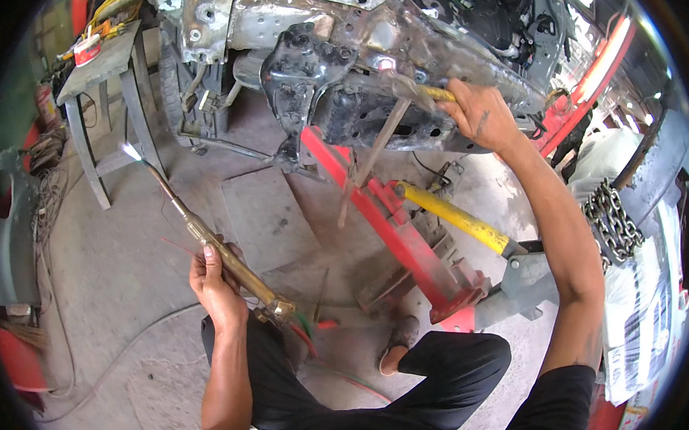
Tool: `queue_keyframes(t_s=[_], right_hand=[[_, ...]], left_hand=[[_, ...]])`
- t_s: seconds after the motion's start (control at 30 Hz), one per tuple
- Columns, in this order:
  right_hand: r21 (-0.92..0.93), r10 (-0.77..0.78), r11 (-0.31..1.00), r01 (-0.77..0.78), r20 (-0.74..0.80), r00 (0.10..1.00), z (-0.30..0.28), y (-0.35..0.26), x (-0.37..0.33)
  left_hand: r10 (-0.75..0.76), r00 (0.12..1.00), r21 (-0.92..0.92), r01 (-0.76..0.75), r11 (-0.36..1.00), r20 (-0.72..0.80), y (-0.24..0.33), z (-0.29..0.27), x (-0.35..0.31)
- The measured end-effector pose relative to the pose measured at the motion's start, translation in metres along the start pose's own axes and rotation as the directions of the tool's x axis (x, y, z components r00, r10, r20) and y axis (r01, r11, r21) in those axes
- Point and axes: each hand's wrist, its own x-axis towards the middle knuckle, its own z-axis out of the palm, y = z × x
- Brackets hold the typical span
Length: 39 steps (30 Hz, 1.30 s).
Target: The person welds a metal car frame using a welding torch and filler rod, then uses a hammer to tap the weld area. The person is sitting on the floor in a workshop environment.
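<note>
Your left hand point(220, 288) grips the lit torch point(247, 274), so aim its flame point(132, 152) clear of the worktop's point(105, 66) near edge while your right hand point(483, 117), wrapped round the hammer point(426, 95), taps squarely

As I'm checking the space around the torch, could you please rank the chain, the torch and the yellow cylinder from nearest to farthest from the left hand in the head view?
1. Torch: held in the left hand.
2. Yellow cylinder: to the right, beyond the torch.
3. Chain: farther right, past the right forearm.
</note>
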Motion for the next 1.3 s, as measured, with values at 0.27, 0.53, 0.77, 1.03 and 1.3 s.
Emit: queue_keyframes(t_s=[0.27,0.53,0.77,1.03,1.3], right_hand=[[0.011,0.162,0.987,-0.162,0.012,0.987,0.007,-0.005,0.004],[-0.167,-0.133,0.978,0.124,-0.044,0.99,-0.019,0.001,0.018],[-0.277,-0.141,0.951,0.137,0.008,0.99,-0.026,-0.01,0.054],[-0.271,-0.099,0.959,0.088,-0.028,0.995,-0.024,-0.005,0.041],[-0.247,0.054,0.967,-0.058,-0.02,0.998,-0.023,-0.022,0.026]], left_hand=[[0.016,1.0,0.026,-0.017,1.0,0.017,0.001,0.006,0.001],[0.006,1.0,0.011,-0.006,1.0,0.023,0.002,0.006,0.003],[0.009,1.0,0.04,-0.009,0.999,0.002,-0.003,0.004,0.002],[0.008,1.0,0.042,-0.008,0.999,0.005,0.001,0.001,0.002],[0.021,1.0,0.041,-0.021,0.999,0.014,-0.004,0.004,0.003]])
